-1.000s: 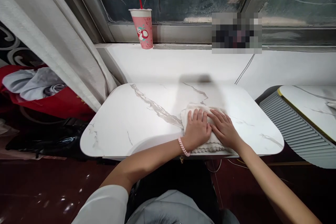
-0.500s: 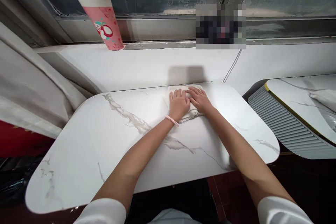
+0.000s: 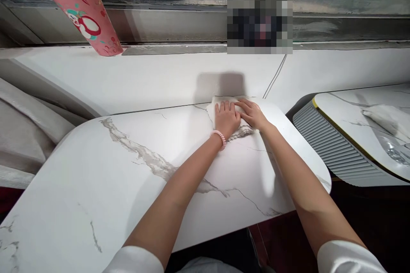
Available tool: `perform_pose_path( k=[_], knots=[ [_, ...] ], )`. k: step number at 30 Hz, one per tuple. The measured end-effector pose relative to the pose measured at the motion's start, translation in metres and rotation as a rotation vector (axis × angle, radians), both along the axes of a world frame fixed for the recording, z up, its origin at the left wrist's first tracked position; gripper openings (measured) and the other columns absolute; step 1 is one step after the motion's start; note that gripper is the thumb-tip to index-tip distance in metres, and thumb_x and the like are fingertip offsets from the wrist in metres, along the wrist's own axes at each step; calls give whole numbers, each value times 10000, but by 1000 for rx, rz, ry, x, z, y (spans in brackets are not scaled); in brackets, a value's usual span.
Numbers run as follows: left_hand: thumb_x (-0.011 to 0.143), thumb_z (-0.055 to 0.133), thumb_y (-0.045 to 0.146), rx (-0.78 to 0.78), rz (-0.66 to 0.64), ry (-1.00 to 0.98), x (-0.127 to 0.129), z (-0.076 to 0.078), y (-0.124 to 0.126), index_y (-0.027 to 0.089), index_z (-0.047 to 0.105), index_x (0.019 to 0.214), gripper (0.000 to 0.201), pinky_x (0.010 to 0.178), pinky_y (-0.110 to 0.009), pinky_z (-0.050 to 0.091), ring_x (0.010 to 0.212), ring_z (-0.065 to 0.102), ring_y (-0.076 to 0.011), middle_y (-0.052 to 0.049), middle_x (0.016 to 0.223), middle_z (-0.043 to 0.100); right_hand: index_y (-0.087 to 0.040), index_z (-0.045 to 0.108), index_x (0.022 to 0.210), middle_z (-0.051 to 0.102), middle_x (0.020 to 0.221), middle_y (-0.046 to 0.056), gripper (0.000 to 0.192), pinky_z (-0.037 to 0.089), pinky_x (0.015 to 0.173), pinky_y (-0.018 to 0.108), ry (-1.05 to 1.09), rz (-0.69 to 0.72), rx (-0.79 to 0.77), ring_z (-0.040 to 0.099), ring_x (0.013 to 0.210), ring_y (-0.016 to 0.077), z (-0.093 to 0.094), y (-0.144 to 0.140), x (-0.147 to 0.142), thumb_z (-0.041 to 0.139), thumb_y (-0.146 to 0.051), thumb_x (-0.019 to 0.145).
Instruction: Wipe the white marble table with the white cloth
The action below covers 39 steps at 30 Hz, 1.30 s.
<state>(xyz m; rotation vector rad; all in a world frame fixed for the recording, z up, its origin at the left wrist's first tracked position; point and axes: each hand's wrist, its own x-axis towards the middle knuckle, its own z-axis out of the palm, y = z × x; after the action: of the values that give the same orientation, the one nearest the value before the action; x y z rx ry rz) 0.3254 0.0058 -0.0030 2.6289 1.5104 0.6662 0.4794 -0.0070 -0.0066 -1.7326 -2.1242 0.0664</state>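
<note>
A folded white cloth (image 3: 212, 106) lies at the far edge of the white marble table (image 3: 128, 187), close to the wall. My left hand (image 3: 226, 118), with a pink bracelet at the wrist, presses flat on the cloth. My right hand (image 3: 253, 113) lies flat beside it on the same cloth, fingers pointing left and touching the left hand. Both arms are stretched far forward across the table. Most of the cloth is hidden under the hands.
A pink paper cup (image 3: 83, 17) stands on the window sill at the upper left. A second marble table (image 3: 355, 115) with a grey ribbed side stands to the right, with a white cloth (image 3: 386, 118) on it. A beige curtain (image 3: 28, 128) hangs at the left.
Both hands have slid the cloth away from me, from the near edge of the table to its far edge by the wall. My head has leaned forward over the table.
</note>
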Motion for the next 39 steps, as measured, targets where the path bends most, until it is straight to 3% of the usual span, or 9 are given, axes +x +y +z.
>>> perform_pose_path(
  k=[3,7,15,20,27,32,39],
  knots=[
    [989,290,288,-10,-27,31,9,1,-17,93,470,1414,501,1194,-493,208,1410,364,-286,-143,1495,468,-228,490,1405,442,1508,110,520,287,1131,533,-11,-7,19,391,1384,311,0,-23,9,313,-468,979],
    [992,290,300,-9,-56,54,0,1,-47,86,454,1431,515,1196,-496,214,1422,353,-282,-146,1501,460,-218,445,1435,410,1528,127,523,251,1142,556,-54,4,2,340,1421,307,0,-60,1,287,-445,991],
    [998,299,341,-1,-138,89,-37,3,-142,73,442,1442,538,1193,-527,234,1421,353,-302,-149,1520,434,-225,321,1501,326,1574,127,534,219,1176,552,-112,59,-48,237,1477,279,7,-166,-27,259,-445,1019],
    [1001,277,347,32,-185,102,-42,3,-186,39,429,1441,558,1187,-621,163,1427,337,-327,-189,1514,428,-264,299,1507,319,1582,97,517,224,1185,558,-107,32,-62,242,1479,273,9,-213,-30,287,-439,1020],
    [997,293,362,-23,-181,112,-16,4,-204,31,410,1453,575,1171,-630,197,1427,335,-350,-198,1516,419,-300,413,1429,385,1551,54,449,281,1173,557,-45,-16,-12,300,1458,271,0,-230,-5,322,-390,999],
    [991,321,375,7,-231,80,17,4,-207,7,416,1437,586,1168,-604,232,1413,354,-361,-218,1507,425,-303,487,1373,409,1539,45,446,291,1170,563,-19,-96,-16,252,1479,289,0,-237,29,340,-444,976],
    [981,310,338,72,-228,39,55,2,-202,7,450,1412,560,1160,-602,248,1390,380,-352,-217,1476,464,-338,428,1429,343,1583,-16,506,287,1179,567,-66,-234,-228,253,1483,269,13,-229,62,285,-416,950]
  ],
)
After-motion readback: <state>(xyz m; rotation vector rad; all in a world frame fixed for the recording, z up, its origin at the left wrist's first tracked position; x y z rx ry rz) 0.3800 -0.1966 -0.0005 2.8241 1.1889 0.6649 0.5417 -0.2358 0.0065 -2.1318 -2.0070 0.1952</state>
